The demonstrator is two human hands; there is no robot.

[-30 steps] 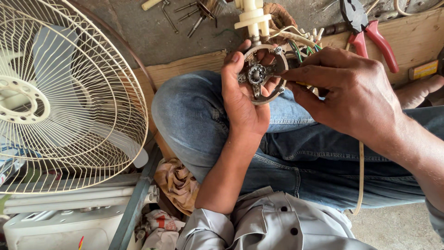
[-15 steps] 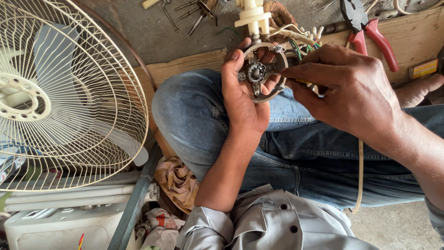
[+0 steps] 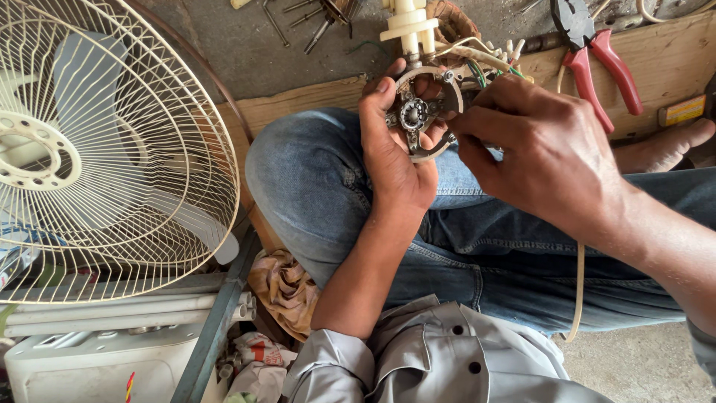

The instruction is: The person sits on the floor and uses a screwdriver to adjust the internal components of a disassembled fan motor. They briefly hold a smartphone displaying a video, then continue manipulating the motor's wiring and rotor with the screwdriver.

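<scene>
- Left hand: forearm rising toward 12 o'clock, palm up, fingers curled closed around something.
- Right hand: entering from 4 o'clock, fingertips pinched, pointing toward 9 o'clock.

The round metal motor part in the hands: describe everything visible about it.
The round metal motor part is a grey, worn ring-shaped bracket with spokes meeting at a central bearing hub and a screw at its rim. It is held face-up above the knee, cradled in the left hand, while the right hand pinches its right edge. Wires trail from behind it.
</scene>
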